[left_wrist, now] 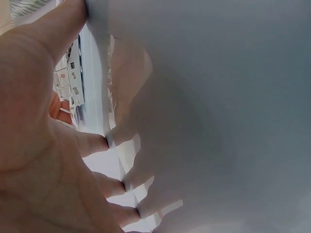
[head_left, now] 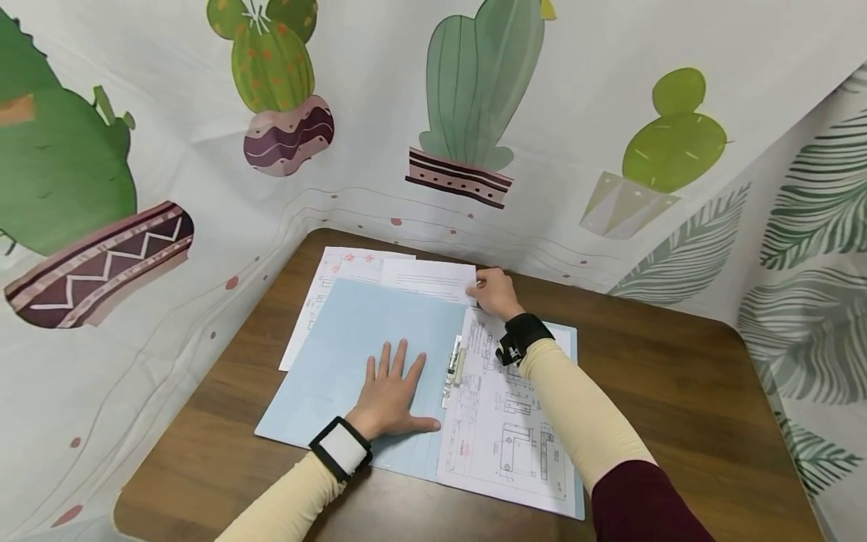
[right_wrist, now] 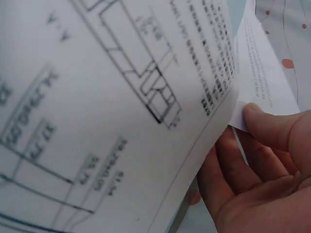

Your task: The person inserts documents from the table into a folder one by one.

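The right hand (head_left: 497,292), just above the middle of the head view, pinches the right-hand corner of a white text sheet (head_left: 433,280) between thumb and curled fingers. The right wrist view shows the same grip from below: the thumb tip presses on the corner of that sheet (right_wrist: 257,82) at the right of the frame, with the other fingers (right_wrist: 233,170) curled beneath it.

The left hand (head_left: 391,391), below the middle of the head view, lies flat with its fingers spread, palm down on the left leaf of a pale blue folder (head_left: 352,354). In the left wrist view the fingertips (left_wrist: 99,141) press against the pale surface, which fills most of that frame.

The folder lies open on a brown wooden table (head_left: 677,376). A metal clip (head_left: 455,363) sits along its middle fold, just right of the left hand. On the folder's right leaf lies a sheet of technical drawings (head_left: 508,436), under the right forearm, and it fills the left of the right wrist view (right_wrist: 97,97). The text sheet lies across the top edge of the folder. Another printed sheet (head_left: 325,293) shows from under the folder at its upper left.

Both forearms wear cream sleeves, each with a band at the wrist. A cloth printed with potted cacti (head_left: 474,98) hangs around the table across the upper part of the frame.
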